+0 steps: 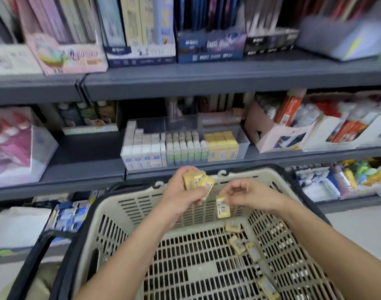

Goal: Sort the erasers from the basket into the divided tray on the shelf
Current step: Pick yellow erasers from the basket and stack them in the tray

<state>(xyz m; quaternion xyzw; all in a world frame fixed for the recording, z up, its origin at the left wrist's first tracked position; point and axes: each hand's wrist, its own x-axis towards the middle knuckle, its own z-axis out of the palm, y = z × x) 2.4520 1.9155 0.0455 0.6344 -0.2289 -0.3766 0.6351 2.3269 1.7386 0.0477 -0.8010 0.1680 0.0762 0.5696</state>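
Observation:
A beige slotted basket [129,213] fills the lower middle, with several yellow erasers [241,245] loose along its right floor. Above its far rim my left hand [181,195] grips a bunch of yellow erasers [196,181]. Just to the right, my right hand [250,194] pinches a single yellow eraser [222,206] by its top, hanging over the basket. The clear divided tray [243,146] stands on the middle shelf behind, holding white boxed erasers on the left, green-and-white ones in the middle and yellow ones [223,146] on the right.
Grey shelves carry boxed notebooks above, glue bottles [10,144] at left and open cardboard boxes [282,131] of stationery at right. The basket's black handles [38,254] hang at its left side. Blue packets [70,215] lie on the lower shelf.

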